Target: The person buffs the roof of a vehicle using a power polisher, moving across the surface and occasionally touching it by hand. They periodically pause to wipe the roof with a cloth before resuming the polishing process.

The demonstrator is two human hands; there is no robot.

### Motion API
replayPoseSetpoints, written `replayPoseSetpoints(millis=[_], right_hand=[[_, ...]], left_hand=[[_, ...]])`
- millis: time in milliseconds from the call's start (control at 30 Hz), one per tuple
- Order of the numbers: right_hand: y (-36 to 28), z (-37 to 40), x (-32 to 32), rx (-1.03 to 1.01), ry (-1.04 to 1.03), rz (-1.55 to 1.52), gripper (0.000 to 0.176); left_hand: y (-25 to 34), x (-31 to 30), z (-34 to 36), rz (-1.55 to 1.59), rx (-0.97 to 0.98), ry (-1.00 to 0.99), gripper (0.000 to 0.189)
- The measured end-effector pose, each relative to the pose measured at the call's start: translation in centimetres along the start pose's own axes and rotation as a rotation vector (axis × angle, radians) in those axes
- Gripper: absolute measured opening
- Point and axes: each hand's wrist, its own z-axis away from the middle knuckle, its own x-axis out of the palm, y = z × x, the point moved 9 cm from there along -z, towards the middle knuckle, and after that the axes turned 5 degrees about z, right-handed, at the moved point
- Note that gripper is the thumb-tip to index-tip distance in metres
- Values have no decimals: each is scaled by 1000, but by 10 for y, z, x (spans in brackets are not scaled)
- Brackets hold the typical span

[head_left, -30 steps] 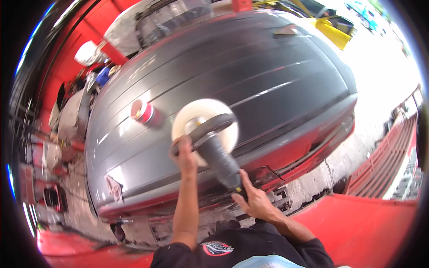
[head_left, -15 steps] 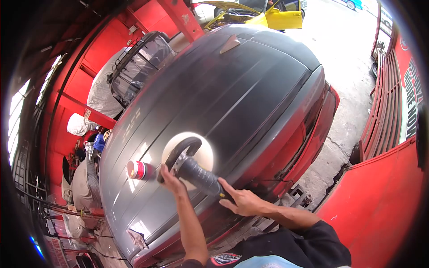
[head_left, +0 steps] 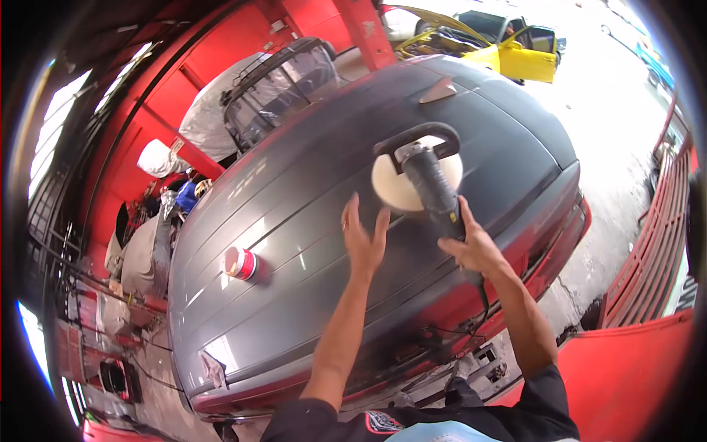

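Note:
A grey car roof [head_left: 309, 243] fills the middle of the view. A polishing machine [head_left: 427, 180] with a round white pad rests on it toward the right. My right hand [head_left: 471, 247] grips the machine's dark body near its rear end. My left hand [head_left: 364, 239] hovers above the roof just left of the pad, fingers spread, holding nothing. A small red-and-white tin [head_left: 241, 263] stands on the roof to the left, apart from both hands.
A crumpled cloth [head_left: 212, 366] lies at the roof's near left corner. The machine's cord [head_left: 482, 313] hangs down the car's red side. A covered car [head_left: 272, 92] sits behind, a yellow car [head_left: 526, 55] with an open door farther back. Red walls and clutter stand at left.
The polisher has moved right and farther along the roof, away from the tin. My left hand has let go of the loop handle and now hangs open beside the pad.

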Motion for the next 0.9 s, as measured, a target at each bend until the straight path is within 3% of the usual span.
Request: replayPoseSetpoints(millis=[67,100,167,233,333,500,900], right_hand=[[-9,-25,-9,25,25,-35,99],[-10,-40,-13,17,52,-59,98],[-14,-64,-18,11,92,-121,97],[-19,-85,-16,7,90,-93,97],[-30,-105,10,22,75,-101,97],[-58,-107,78,-11,0,-42,98],[-116,-102,183,-119,-192,-79,101]], left_hand=[[-22,-59,71,-348,8,-29,55],[-43,-100,113,-411,-18,101,49],[-103,-179,197,-697,-250,160,55],[-128,-242,238,-963,-513,188,61],[-140,-254,243,-996,-435,193,63],[-148,-259,247,-932,-664,152,65],[-146,-259,241,-909,-635,146,64]])
